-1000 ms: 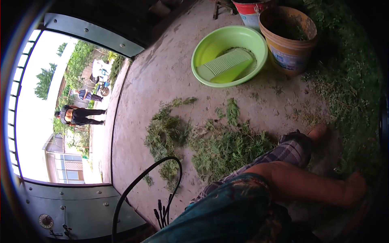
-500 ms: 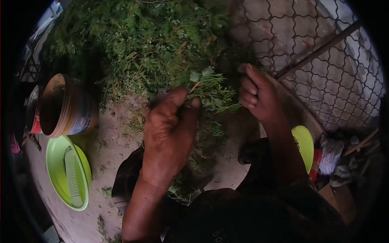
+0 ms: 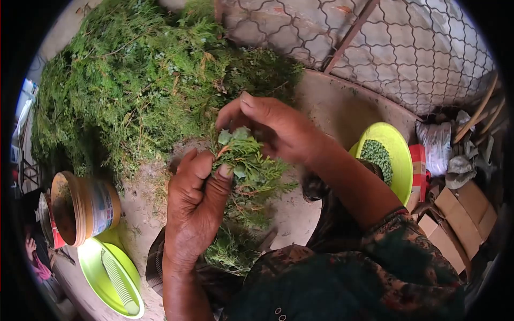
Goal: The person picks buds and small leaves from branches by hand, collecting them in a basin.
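Note:
My left hand pinches a cypress-like evergreen sprig between thumb and fingers. Pale green cones cluster at its upper end. Just above the sprig is my right hand, its fingers curled over near the cones. The palm and most fingertips are hidden, so what it holds, if anything, does not show. More cut greenery lies below the left hand, close to my legs. Beyond both hands rises a large heap of evergreen branches.
To the right, a yellow-green basin contains many small green cones. Left stand a brown bucket and a lime basin with a ridged washboard. Wire mesh borders the back; cardboard lies at right.
My right hand has moved left, from beside the sprig to over its cone-bearing end. The left hand still grips the sprig. The view has shifted, bringing more of the right basin into sight.

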`<state>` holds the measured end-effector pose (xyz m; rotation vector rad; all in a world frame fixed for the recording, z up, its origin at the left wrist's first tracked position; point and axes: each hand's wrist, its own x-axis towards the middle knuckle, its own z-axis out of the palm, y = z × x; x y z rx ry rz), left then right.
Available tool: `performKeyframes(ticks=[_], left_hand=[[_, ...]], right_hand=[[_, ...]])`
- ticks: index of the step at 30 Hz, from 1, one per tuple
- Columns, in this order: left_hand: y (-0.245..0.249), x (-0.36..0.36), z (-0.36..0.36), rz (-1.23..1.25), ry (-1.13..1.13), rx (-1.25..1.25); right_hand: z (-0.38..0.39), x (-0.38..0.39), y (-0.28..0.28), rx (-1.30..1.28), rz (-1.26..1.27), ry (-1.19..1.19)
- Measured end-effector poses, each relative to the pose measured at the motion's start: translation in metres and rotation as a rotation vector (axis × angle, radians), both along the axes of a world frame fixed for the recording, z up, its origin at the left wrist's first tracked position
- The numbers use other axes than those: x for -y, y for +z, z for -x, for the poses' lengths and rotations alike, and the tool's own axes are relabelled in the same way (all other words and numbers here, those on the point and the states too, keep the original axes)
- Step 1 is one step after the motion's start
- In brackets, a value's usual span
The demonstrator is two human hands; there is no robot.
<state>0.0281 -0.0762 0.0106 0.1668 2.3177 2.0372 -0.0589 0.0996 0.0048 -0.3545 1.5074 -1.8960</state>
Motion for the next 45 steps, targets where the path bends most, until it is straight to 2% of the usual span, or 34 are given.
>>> performKeyframes(ticks=[4,5,8,10,14,16,18,19,21,26,27,29,31,33,34,36,38,40,41,43,44,45], left_hand=[[0.001,-0.019,0.003,-0.01,-0.067,0.034],[-0.003,-0.021,0.004,-0.033,-0.079,0.023],[-0.004,-0.026,0.007,-0.038,-0.11,0.043],[-0.004,-0.029,0.009,-0.016,-0.128,0.072],[-0.005,-0.036,0.012,-0.003,-0.106,0.076],[-0.003,-0.041,0.012,0.021,-0.098,0.079],[0.003,-0.044,0.011,-0.102,-0.048,0.317],[0.003,-0.047,0.01,-0.098,-0.055,0.319],[0.002,-0.052,0.007,-0.233,0.096,0.47],[-0.008,-0.052,0.007,-0.07,0.116,0.453],[-0.01,-0.052,0.007,-0.008,0.121,0.427],[-0.008,-0.054,0.007,-0.012,0.145,0.459],[-0.004,-0.057,0.008,-0.015,0.169,0.491],[0.001,-0.061,0.012,-0.233,-0.029,0.367],[-0.002,-0.062,0.013,-0.229,-0.033,0.368],[-0.01,-0.065,0.013,-0.148,-0.048,0.185],[-0.009,-0.065,0.014,-0.126,-0.068,0.206],[-0.009,-0.067,0.015,-0.105,-0.088,0.226],[-0.009,-0.067,0.015,-0.09,-0.074,0.223],[-0.009,-0.067,0.013,-0.074,-0.063,0.221],[-0.008,-0.065,0.01,-0.116,-0.023,0.244],[-0.007,-0.064,0.009,-0.159,0.019,0.266]], right_hand=[[-0.004,-0.01,-0.01,0.116,0.141,0.023],[-0.002,-0.014,-0.014,-0.028,0.108,0.036],[-0.004,-0.03,-0.012,-0.146,0.072,0.037],[-0.006,-0.042,-0.001,-0.079,0.068,0.098],[-0.012,-0.045,0.001,-0.092,0.009,0.054],[-0.013,-0.045,-0.006,-0.065,-0.14,0.038],[-0.016,-0.048,-0.009,-0.014,-0.121,0.031],[-0.018,-0.049,-0.011,0.034,-0.104,0.033],[-0.022,-0.048,-0.018,-0.015,-0.114,-0.001],[-0.03,-0.048,-0.027,-0.215,-0.171,-0.113],[-0.031,-0.048,-0.022,-0.061,-0.052,-0.151],[-0.031,-0.05,-0.016,0.091,0.073,-0.188],[-0.031,-0.055,-0.014,0.08,0.195,-0.133],[-0.033,-0.056,-0.012,0.106,0.243,-0.145],[-0.034,-0.057,-0.011,0.135,0.287,-0.154],[-0.036,-0.058,-0.007,0.155,0.234,-0.191],[-0.035,-0.056,-0.007,0.174,0.177,-0.226],[-0.034,-0.053,-0.012,0.045,-0.002,-0.334],[-0.031,-0.057,-0.016,0.048,-0.001,-0.34],[-0.013,-0.071,-0.024,-0.579,-0.4,-0.694],[-0.006,-0.081,-0.02,-0.579,-0.401,-0.697],[-0.001,-0.093,-0.013,-0.177,0.006,-0.688]])
